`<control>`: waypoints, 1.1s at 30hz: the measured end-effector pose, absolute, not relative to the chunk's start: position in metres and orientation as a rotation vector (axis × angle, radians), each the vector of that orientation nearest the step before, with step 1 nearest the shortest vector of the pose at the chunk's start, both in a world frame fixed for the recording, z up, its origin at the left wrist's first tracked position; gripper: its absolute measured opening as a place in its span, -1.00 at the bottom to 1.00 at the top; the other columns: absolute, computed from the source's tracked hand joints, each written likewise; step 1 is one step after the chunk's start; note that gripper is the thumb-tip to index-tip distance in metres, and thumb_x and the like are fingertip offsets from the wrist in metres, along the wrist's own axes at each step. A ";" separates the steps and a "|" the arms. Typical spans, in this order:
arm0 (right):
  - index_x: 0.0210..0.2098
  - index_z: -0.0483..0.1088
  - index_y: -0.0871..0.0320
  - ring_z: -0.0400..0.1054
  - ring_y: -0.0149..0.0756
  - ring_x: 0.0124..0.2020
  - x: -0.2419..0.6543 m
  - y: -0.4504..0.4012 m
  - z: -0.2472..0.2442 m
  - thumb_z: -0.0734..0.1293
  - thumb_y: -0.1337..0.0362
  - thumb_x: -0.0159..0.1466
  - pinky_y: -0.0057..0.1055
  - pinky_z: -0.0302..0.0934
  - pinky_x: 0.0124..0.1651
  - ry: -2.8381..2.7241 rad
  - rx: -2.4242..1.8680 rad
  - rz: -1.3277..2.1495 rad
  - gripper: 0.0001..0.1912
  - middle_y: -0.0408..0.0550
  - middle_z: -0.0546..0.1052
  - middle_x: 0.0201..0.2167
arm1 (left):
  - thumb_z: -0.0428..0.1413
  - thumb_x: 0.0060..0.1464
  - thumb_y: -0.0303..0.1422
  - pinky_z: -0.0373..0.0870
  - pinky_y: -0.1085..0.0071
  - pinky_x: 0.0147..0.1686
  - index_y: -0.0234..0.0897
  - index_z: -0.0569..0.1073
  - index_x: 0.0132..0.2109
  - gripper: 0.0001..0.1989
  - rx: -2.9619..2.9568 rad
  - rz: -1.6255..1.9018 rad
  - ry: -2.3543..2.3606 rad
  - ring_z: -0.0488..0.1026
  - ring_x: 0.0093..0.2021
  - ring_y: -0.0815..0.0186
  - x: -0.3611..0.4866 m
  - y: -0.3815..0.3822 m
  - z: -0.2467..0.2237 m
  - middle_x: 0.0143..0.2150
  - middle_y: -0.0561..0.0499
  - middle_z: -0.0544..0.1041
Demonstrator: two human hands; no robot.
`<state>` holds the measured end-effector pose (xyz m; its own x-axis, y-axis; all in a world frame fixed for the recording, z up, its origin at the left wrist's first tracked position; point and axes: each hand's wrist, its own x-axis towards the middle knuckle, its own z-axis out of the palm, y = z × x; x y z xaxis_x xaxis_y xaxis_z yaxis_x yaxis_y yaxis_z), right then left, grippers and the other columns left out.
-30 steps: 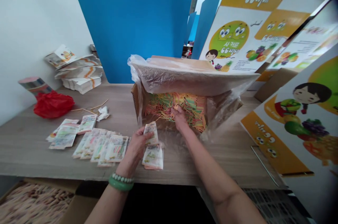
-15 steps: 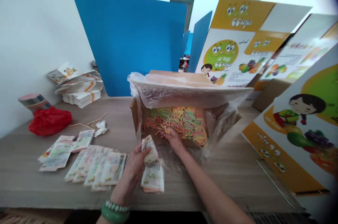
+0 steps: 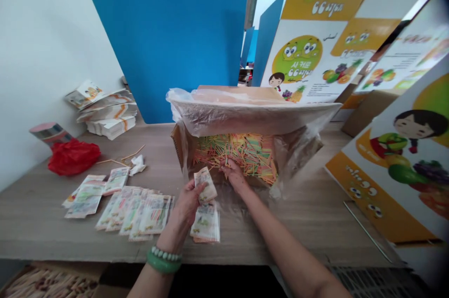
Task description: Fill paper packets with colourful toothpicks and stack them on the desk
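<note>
My left hand (image 3: pixel 189 199) is closed on a small printed packet (image 3: pixel 206 186), held upright over a short stack of similar packets (image 3: pixel 206 225) on the table. My right hand (image 3: pixel 234 175) reaches into the front of a cardboard box (image 3: pixel 178 148) lined with clear plastic (image 3: pixel 217 120). Its fingers are bent together at the near edge of a heap of thin coloured sticks (image 3: pixel 245 153); a few sticks seem to be between the fingertips. Left of my left hand, several filled packets (image 3: pixel 154 214) lie overlapping in a row.
More packets (image 3: pixel 86 195), a red plastic bag (image 3: pixel 74 156), crumpled tissue (image 3: pixel 138 165) and a pile of flat packaging (image 3: pixel 112 115) are on the left. A blue panel (image 3: pixel 168 45) stands behind the box. Large printed cartons (image 3: pixel 308 50) and a bent metal rod (image 3: pixel 366 231) are on the right.
The view has tilted down a little. My right hand's fingers have drawn together at the heap's near edge. My left hand still holds the packet.
</note>
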<state>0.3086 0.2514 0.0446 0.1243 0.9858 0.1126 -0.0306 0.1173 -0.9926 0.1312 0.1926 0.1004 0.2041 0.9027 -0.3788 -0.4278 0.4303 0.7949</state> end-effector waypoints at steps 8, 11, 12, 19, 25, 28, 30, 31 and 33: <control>-0.20 0.35 0.08 0.35 -0.33 -0.36 0.310 0.248 0.041 0.29 0.09 0.07 -0.40 0.20 -0.19 -1.228 -1.238 1.069 -0.67 -0.21 0.49 -0.44 | 0.45 -0.37 -0.33 0.49 0.33 -0.44 -0.37 0.55 -0.20 -0.51 0.636 1.006 0.969 0.51 -0.45 0.25 0.134 0.190 0.097 -0.35 -0.06 0.60; -0.30 0.34 0.08 0.35 -0.32 -0.41 0.313 0.246 0.048 0.32 0.06 0.06 -0.38 0.21 -0.22 -1.154 -1.184 1.091 -0.72 -0.22 0.50 -0.50 | 0.47 -0.44 -0.28 0.49 0.32 -0.42 -0.42 0.58 -0.27 -0.50 0.681 1.023 1.015 0.50 -0.45 0.24 0.133 0.187 0.098 -0.36 -0.10 0.60; -0.33 0.32 0.07 0.36 -0.32 -0.42 0.314 0.245 0.054 0.33 0.05 0.06 -0.37 0.23 -0.23 -1.090 -1.132 1.101 -0.73 -0.22 0.50 -0.51 | 0.47 -0.45 -0.27 0.47 0.33 -0.43 -0.42 0.59 -0.29 -0.50 0.709 1.029 1.029 0.49 -0.46 0.25 0.134 0.187 0.098 -0.38 -0.09 0.60; -0.30 0.35 0.06 0.44 -0.29 -0.40 0.318 0.222 0.106 0.40 0.12 0.10 -0.34 0.27 -0.21 -0.983 -0.911 1.136 -0.77 -0.21 0.51 -0.50 | 0.41 -0.25 -0.20 0.40 0.39 -0.31 -0.34 0.59 -0.17 -0.54 0.883 1.055 0.874 0.46 -0.38 0.32 0.142 0.186 0.103 -0.31 -0.03 0.58; -0.26 0.35 0.06 0.45 -0.28 -0.33 0.321 0.217 0.098 0.34 0.14 0.15 -0.31 0.25 -0.12 -1.032 -1.002 0.995 -0.80 -0.19 0.55 -0.47 | 0.40 -0.29 -0.23 0.18 0.47 -0.46 -0.33 0.44 -0.47 -0.66 0.920 1.115 0.970 0.26 -0.52 0.44 0.141 0.189 0.101 -0.53 0.10 0.40; -0.33 0.38 0.06 0.41 -0.27 -0.28 0.325 0.223 0.076 0.31 0.13 0.14 -0.30 0.22 -0.07 -1.171 -1.110 0.854 -0.84 -0.16 0.56 -0.41 | 0.38 -0.31 -0.30 0.15 0.49 -0.45 -0.29 0.30 -0.52 -0.62 0.917 1.213 0.970 0.23 -0.51 0.46 0.139 0.188 0.102 -0.54 0.14 0.34; -0.43 0.37 0.07 0.37 -0.27 -0.33 0.326 0.227 0.062 0.30 0.11 0.09 -0.30 0.21 -0.14 -1.266 -1.218 0.892 -0.83 -0.16 0.53 -0.45 | 0.36 -0.27 -0.32 0.18 0.49 -0.41 -0.28 0.28 -0.47 -0.63 0.920 1.228 0.939 0.26 -0.48 0.45 0.138 0.189 0.102 -0.50 0.13 0.37; -0.45 0.36 0.07 0.35 -0.27 -0.36 0.326 0.228 0.057 0.30 0.10 0.07 -0.31 0.20 -0.18 -1.278 -1.256 0.938 -0.82 -0.17 0.52 -0.48 | 0.35 -0.25 -0.32 0.20 0.49 -0.39 -0.28 0.28 -0.45 -0.65 0.935 1.236 0.923 0.27 -0.46 0.45 0.137 0.189 0.102 -0.48 0.13 0.38; -0.39 0.36 0.07 0.36 -0.27 -0.40 0.325 0.230 0.057 0.32 0.08 0.04 -0.32 0.21 -0.22 -1.201 -1.256 1.040 -0.78 -0.19 0.51 -0.51 | 0.33 -0.21 -0.33 0.21 0.49 -0.37 -0.28 0.31 -0.42 -0.68 0.989 1.244 0.915 0.28 -0.44 0.44 0.135 0.191 0.101 -0.46 0.13 0.39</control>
